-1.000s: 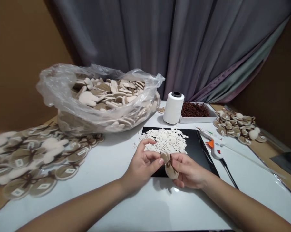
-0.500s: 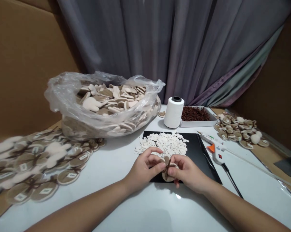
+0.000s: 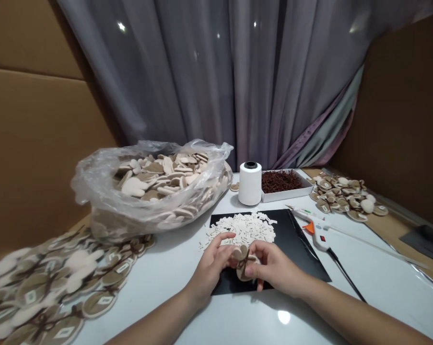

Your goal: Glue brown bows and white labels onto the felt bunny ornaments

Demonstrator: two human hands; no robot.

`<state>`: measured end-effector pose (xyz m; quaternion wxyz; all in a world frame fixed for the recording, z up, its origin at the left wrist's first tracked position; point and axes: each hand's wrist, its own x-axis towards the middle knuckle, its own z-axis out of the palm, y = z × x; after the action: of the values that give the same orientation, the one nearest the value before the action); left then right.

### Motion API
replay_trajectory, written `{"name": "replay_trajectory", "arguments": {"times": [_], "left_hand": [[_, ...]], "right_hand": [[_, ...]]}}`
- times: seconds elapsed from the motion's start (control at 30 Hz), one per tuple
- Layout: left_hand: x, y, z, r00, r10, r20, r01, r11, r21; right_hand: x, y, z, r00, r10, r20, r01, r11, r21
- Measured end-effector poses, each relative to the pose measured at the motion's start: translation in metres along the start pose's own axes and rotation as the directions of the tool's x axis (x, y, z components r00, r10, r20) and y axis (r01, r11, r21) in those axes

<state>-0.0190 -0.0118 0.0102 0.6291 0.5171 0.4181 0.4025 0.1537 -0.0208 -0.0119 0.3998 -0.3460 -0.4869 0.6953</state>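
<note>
A small brown and cream felt rabbit cutout (image 3: 243,271) with two rounded ears and a dark brown bow is held up over a black board (image 3: 288,258). My right hand (image 3: 275,266) pinches its right side, thumb in front and fingers behind. From the left, my left hand (image 3: 212,263) has its fingertips on the cutout's left edge, with the index finger raised away. Just beyond my fingers, a heap of small white labels (image 3: 245,227) lies on the board. The cutout's back side is hidden.
A plastic bag (image 3: 151,206) of felt cutouts stands back left, with labelled, bow-tied ones (image 3: 32,292) before it. Behind the board are a white thread cone (image 3: 250,184) and a tray of brown bows (image 3: 283,184). At right lie a glue gun (image 3: 320,235) and more cutouts (image 3: 345,194).
The view has tilted up and shifted slightly right. My left thumb has drawn back from the front of the felt rabbit cutout, so its ears and bow show more clearly.
</note>
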Motion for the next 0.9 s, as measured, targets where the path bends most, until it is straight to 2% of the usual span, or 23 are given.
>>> {"name": "replay_trajectory", "arguments": {"times": [0.1, 0.2, 0.3, 0.4, 0.5, 0.6, 0.67, 0.73, 0.9], "left_hand": [[0.002, 0.001, 0.000, 1.000, -0.030, 0.005, 0.030, 1.000, 0.000], [0.002, 0.001, 0.001, 1.000, -0.014, -0.027, 0.015, 0.998, 0.059], [-0.001, 0.002, 0.002, 1.000, 0.000, 0.004, 0.000, 0.996, 0.091], [-0.004, 0.003, 0.005, 0.999, -0.038, 0.032, 0.034, 0.993, 0.112], [-0.003, 0.004, 0.007, 0.998, -0.058, -0.024, 0.061, 0.989, 0.137], [0.000, 0.005, 0.008, 0.996, -0.083, -0.038, 0.086, 0.993, 0.083], [0.001, 0.004, 0.008, 0.995, -0.100, -0.028, 0.100, 0.995, -0.008], [0.001, 0.002, 0.007, 0.993, -0.117, -0.018, 0.115, 0.990, -0.076], [0.000, -0.001, 0.007, 0.991, -0.117, 0.061, 0.117, 0.993, -0.002]], "right_hand": [[0.002, 0.003, -0.001, 0.999, 0.013, -0.033, -0.014, 0.999, -0.030], [0.001, 0.004, -0.001, 0.999, 0.012, -0.038, -0.016, 0.994, -0.106], [0.000, 0.003, -0.001, 0.998, -0.037, -0.045, 0.026, 0.975, -0.223], [-0.001, 0.000, -0.001, 0.995, -0.084, -0.053, 0.065, 0.953, -0.296], [-0.003, -0.004, 0.000, 0.977, -0.197, -0.083, 0.137, 0.875, -0.464], [-0.006, -0.007, 0.002, 0.934, -0.346, -0.087, 0.231, 0.773, -0.591], [-0.007, -0.006, 0.003, 0.917, -0.389, -0.084, 0.270, 0.763, -0.587], [-0.007, -0.004, 0.004, 0.916, -0.388, -0.098, 0.275, 0.789, -0.549], [-0.002, 0.002, 0.002, 0.955, -0.265, -0.135, 0.199, 0.907, -0.371]]}}
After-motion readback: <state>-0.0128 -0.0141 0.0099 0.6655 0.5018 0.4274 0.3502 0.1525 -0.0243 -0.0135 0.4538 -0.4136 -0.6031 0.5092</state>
